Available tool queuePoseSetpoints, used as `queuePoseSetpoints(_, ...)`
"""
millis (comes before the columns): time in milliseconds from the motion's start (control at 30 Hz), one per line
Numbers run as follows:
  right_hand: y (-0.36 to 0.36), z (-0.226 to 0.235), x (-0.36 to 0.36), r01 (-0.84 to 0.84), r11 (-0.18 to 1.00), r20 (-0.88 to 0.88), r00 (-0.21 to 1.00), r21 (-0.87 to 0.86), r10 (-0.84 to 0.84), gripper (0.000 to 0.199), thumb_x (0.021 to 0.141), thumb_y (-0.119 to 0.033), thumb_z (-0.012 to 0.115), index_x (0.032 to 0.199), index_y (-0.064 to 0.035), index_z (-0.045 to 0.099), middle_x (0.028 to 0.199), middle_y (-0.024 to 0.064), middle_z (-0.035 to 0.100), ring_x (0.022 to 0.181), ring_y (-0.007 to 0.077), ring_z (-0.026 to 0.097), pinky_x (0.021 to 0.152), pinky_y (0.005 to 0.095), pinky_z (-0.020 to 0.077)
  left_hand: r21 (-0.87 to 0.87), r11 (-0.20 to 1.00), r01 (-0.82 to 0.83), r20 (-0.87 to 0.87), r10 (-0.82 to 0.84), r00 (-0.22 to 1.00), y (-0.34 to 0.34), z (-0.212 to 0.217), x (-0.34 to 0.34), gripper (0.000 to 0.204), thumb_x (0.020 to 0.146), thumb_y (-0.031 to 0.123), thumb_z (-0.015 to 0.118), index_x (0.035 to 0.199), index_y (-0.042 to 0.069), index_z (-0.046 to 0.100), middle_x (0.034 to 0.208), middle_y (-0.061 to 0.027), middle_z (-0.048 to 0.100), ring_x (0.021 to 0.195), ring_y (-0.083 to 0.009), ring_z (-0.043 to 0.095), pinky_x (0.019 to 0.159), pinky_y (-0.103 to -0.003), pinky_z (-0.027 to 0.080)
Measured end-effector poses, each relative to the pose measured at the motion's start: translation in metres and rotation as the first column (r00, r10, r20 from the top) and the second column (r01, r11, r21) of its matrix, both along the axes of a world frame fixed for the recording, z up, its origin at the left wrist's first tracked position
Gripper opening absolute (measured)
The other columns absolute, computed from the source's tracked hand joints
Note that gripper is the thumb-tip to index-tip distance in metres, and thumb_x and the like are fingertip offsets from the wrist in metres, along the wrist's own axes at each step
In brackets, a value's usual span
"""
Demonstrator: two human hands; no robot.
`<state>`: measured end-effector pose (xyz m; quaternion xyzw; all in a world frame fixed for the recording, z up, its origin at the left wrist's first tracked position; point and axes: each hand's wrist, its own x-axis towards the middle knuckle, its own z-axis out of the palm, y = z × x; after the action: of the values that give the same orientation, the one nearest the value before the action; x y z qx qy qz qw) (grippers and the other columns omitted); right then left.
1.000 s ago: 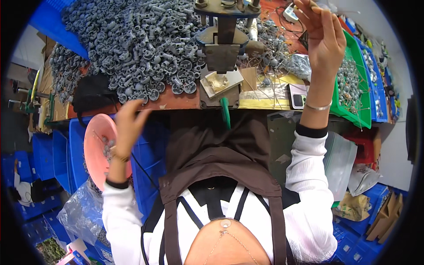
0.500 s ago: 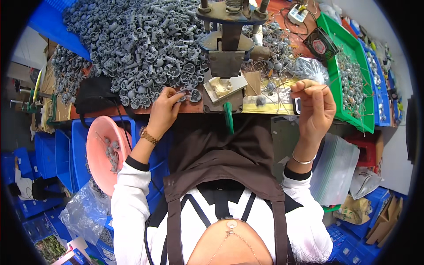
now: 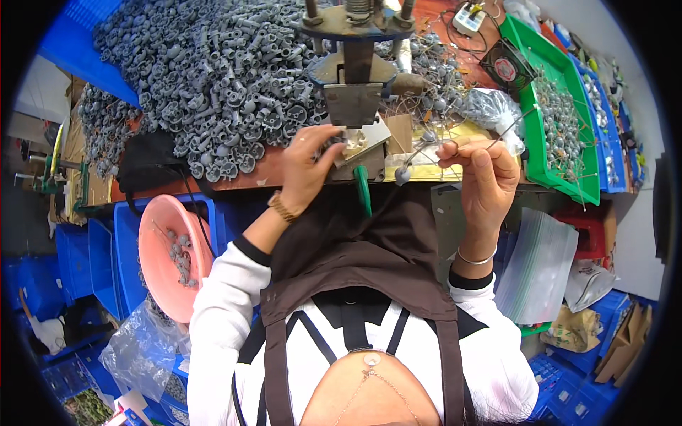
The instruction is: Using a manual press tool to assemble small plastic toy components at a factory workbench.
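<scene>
My left hand [image 3: 310, 165] reaches to the pale fixture block [image 3: 369, 142] under the press head [image 3: 353, 103]. Its thumb and fingers curl around a small grey plastic part [image 3: 332, 144], partly hidden and smeared by motion. To the right of the press, my right hand [image 3: 485, 170] pinches thin wires. From those wires a grey ball [image 3: 403, 175] hangs in front of the table edge, and a second grey ball [image 3: 428, 136] sits just above it. A green handle [image 3: 363, 190] sticks out below the fixture.
A large heap of grey plastic parts [image 3: 213, 78] covers the left of the table. At the right stand a green tray [image 3: 589, 181] of wired balls and a small black fan [image 3: 508, 67]. A pink basin [image 3: 153, 266] is at lower left, with blue crates [image 3: 103, 263] beside it.
My left hand has moved right from the heap's edge to the fixture with the grey plastic part. My right hand has shifted slightly left and down, bringing the wired ball nearer the press.
</scene>
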<state>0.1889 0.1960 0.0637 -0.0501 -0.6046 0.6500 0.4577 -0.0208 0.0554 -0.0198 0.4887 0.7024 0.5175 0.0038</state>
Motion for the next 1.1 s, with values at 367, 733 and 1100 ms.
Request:
queuePoseSetpoints(367, -0.016, 0.0, 0.004, -0.123, 0.99, 0.02, 0.992, -0.074, 0.125, 0.015, 0.092, -0.007, 0.056, 0.087, 0.0062, 0.06, 0.076, 0.0138, 0.063, 0.068, 0.021, 0.064, 0.055, 0.0295, 0.0527, 0.006, 0.998, -0.065, -0.103, 0.065, 0.993, 0.016, -0.029, 0.008, 0.024, 0.076, 0.013, 0.074, 0.095, 0.0, 0.066, 0.099, -0.0121, 0.066, 0.103, -0.0296, 0.057, 0.09, -0.039, 0.044)
queuePoseSetpoints(733, -0.016, -0.011, 0.002, -0.339, 0.94, 0.242, 0.91, -0.029, 0.336, 0.019, 0.089, -0.004, 0.054, 0.071, 0.0024, 0.057, 0.062, 0.0086, 0.058, 0.062, 0.0182, 0.055, 0.061, 0.0287, 0.0455, -0.302, 0.952, -0.053, -0.532, -0.123, 0.838, -0.044, -0.017, -0.055, 0.028, 0.074, 0.0, 0.062, 0.101, 0.006, 0.066, 0.098, -0.0046, 0.066, 0.09, -0.025, 0.056, 0.078, -0.035, 0.045)
queuePoseSetpoints(1100, -0.033, -0.046, -0.026, -0.123, 0.982, 0.5, 0.865, 0.142, 0.036, 0.013, 0.084, -0.007, 0.066, 0.074, 0.0006, 0.063, 0.061, 0.0023, 0.057, 0.054, 0.0061, 0.05, 0.048, 0.0228, 0.0359, 0.096, 0.98, -0.175, 0.343, 0.132, 0.93, -0.041, -0.006, -0.031, 0.017, 0.085, -0.006, 0.06, 0.1, -0.001, 0.064, 0.094, -0.0036, 0.056, 0.074, -0.0132, 0.06, 0.066, -0.023, 0.049)
